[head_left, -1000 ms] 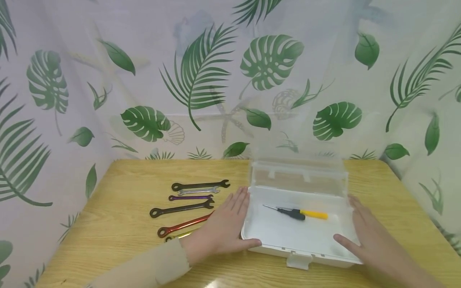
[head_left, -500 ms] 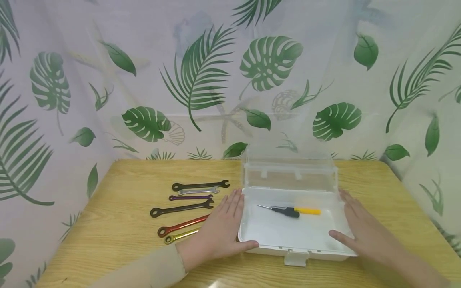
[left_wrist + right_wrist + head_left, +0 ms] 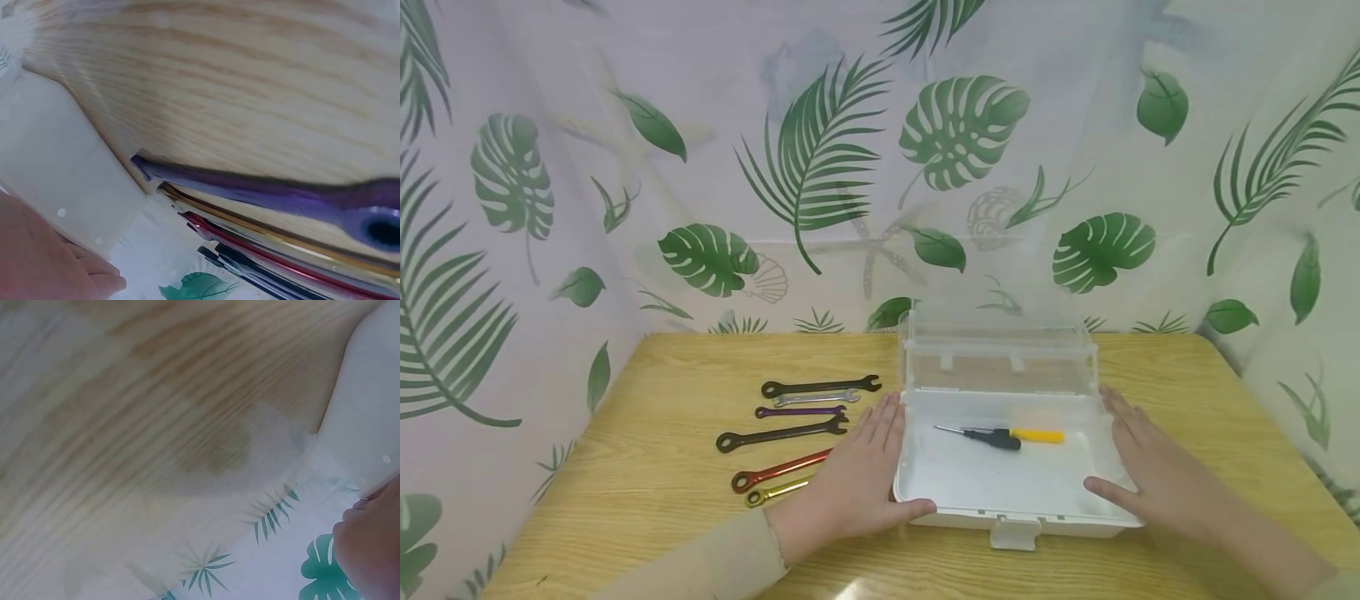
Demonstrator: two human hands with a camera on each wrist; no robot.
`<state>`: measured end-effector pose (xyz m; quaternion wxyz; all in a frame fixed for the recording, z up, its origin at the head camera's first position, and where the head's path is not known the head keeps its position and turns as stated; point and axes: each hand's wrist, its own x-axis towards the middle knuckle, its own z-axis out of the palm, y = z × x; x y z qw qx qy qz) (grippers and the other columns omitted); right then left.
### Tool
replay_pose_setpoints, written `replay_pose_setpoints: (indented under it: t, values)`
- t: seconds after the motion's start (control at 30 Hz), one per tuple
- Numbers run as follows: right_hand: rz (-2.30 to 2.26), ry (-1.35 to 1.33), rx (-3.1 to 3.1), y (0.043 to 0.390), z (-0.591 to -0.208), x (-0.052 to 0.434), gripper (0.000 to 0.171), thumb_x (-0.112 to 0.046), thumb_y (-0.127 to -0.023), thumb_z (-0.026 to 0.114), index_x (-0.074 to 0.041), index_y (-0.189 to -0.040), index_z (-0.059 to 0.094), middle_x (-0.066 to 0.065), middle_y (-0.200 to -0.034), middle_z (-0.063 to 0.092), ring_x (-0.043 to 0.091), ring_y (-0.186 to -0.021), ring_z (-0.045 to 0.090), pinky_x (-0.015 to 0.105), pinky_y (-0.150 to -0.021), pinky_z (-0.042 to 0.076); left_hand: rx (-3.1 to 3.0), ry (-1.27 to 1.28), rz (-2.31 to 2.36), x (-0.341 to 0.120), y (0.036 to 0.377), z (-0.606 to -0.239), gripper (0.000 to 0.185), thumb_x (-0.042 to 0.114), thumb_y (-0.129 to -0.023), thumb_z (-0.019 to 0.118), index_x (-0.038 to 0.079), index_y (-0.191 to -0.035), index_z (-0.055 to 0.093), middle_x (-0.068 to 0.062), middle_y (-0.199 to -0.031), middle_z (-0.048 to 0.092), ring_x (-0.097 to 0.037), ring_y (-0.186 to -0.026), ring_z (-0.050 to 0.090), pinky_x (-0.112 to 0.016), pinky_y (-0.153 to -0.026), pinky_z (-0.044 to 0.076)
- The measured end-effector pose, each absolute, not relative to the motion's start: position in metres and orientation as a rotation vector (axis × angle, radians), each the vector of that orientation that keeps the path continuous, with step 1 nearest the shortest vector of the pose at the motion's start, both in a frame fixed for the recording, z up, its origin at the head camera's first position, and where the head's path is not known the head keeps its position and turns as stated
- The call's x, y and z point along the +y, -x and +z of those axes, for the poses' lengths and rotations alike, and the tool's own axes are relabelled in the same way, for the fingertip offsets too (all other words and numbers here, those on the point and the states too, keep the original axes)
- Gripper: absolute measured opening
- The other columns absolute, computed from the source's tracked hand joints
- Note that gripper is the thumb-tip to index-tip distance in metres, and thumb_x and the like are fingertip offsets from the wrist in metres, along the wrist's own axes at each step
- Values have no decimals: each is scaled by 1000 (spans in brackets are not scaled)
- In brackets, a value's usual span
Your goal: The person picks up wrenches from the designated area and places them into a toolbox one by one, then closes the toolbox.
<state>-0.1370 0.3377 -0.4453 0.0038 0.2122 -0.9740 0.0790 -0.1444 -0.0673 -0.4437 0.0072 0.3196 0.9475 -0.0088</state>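
Since a second ago, the white box (image 3: 1015, 487) between the hands has slid toward the left hand's (image 3: 856, 473) side and slightly forward — both hands shifting with it, the right hand (image 3: 1161, 475) included. Its clear lid (image 3: 981, 379), the black screwdriver (image 3: 1004, 442) and the yellow screwdriver (image 3: 1037, 436) have travelled along. The left hand now covers more of the red wrench (image 3: 782, 470).
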Motion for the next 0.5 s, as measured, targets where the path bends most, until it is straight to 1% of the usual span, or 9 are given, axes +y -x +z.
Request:
replay_pose_setpoints:
  t: [0.07, 0.13, 0.17, 0.27, 0.37, 0.43, 0.5]
  values:
    - [242, -690, -3040, 137, -445, 338, 100, -54, -100, 67, 17, -158, 27, 27, -177, 11, 51, -160, 20, 4, -111, -23, 2965, -996, -34, -68, 145, -444, 120, 88, -95, 36, -5, -167, 14, -24, -177, 8, -34, -167, 13, -45, -135, 20]
    - [222, -718, -3010, 137, -446, 340, 99, -53, -100, 68, 17, -157, 29, 26, -177, 11, 47, -163, 17, 6, -113, -22, 2963, -993, -39, -68, 145, -444, 120, 88, -95, 35, -5, -167, 13, -23, -177, 6, -34, -167, 11, -45, -135, 19]
    - [206, -733, -2996, 137, -446, 341, 98, -52, -100, 68, 17, -157, 30, 25, -177, 9, 44, -165, 12, 6, -114, -23, 2965, -996, -47, -68, 145, -444, 120, 88, -95, 35, -5, -167, 13, -23, -177, 6, -34, -167, 11, -45, -135, 19]
    - [146, -778, -2931, 135, -447, 344, 97, -52, -99, 70, 17, -156, 33, 19, -179, 2, 29, -168, -4, 8, -118, -22, 2969, -1001, -58, -68, 145, -443, 120, 89, -95, 34, -5, -167, 13, -24, -177, 7, -34, -167, 12, -45, -135, 19]
    - [89, -824, -2872, 133, -448, 347, 96, -52, -96, 72, 16, -154, 37, 10, -180, -6, 11, -165, -17, 10, -121, -21, 2974, -1002, -60, -68, 145, -443, 121, 89, -95, 34, -5, -167, 14, -24, -177, 8, -35, -166, 14, -45, -135, 20]
    - [72, -853, -2838, 132, -448, 347, 96, -52, -95, 74, 17, -152, 39, 9, -180, -7, 6, -163, -19, 11, -123, -20, 2972, -999, -63, -68, 145, -444, 121, 89, -95, 34, -5, -167, 13, -24, -177, 8, -35, -166, 13, -45, -135, 19]
    - [64, -863, -2831, 131, -447, 347, 95, -53, -94, 74, 17, -150, 41, 9, -180, -7, 6, -163, -19, 11, -123, -19, 2973, -995, -71, -69, 145, -444, 120, 89, -95, 34, -4, -168, 13, -23, -177, 6, -34, -167, 13, -44, -135, 19]
